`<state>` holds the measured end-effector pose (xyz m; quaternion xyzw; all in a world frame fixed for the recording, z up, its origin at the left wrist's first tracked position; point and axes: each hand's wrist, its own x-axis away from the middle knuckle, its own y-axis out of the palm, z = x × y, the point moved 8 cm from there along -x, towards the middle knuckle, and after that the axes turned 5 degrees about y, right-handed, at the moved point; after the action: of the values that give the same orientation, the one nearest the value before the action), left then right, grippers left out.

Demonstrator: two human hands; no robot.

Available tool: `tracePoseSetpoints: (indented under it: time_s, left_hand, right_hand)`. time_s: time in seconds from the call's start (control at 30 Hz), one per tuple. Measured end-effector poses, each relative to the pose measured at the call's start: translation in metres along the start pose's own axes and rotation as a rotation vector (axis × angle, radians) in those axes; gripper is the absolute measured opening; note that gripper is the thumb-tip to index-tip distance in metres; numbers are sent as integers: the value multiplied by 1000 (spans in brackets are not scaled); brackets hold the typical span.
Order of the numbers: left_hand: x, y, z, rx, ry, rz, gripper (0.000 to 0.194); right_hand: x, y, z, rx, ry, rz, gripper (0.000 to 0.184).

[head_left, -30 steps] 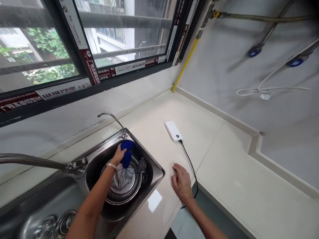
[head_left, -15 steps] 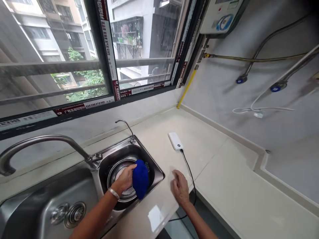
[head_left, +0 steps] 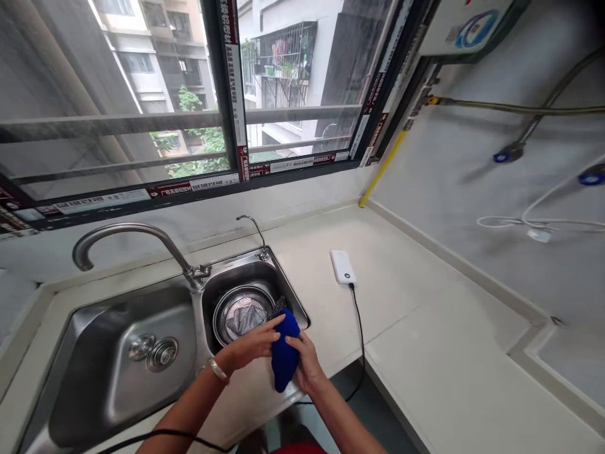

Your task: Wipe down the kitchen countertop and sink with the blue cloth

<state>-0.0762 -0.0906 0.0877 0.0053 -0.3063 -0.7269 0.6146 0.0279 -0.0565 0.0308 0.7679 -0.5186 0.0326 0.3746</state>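
Observation:
A blue cloth [head_left: 285,356] hangs bunched above the front rim of the small right sink basin [head_left: 288,296]. My left hand [head_left: 250,347] holds it from the left with the fingers stretched over its top. My right hand [head_left: 305,362] grips it from the right, fingers closed on the fabric. Inside the basin sits a round steel strainer basket [head_left: 243,313] with a grey mesh scrubber in it.
A large sink basin [head_left: 108,372] with two drains lies to the left, under a curved tap [head_left: 127,239]. A white power bank [head_left: 343,267] with a black cable [head_left: 358,328] lies on the cream counter [head_left: 425,315]. A window is behind; pipes and valves run along the right wall.
My left hand lifted the blue cloth out of the small basin toward the front rim. My right hand left the counter and took hold of the cloth. The view swung left and up.

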Motion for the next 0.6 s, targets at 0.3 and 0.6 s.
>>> tracePoseSetpoints:
  time_s: [0.3,0.6]
  left_hand:
    - [182,-148,-50,-214,161,1153,103]
    - [301,-125,-145,-657,-50,1652,52]
  right_hand:
    - [-25,-68,-96,518,-438,267,55]
    - [-39,-77,-62,1637,-927,139,37]
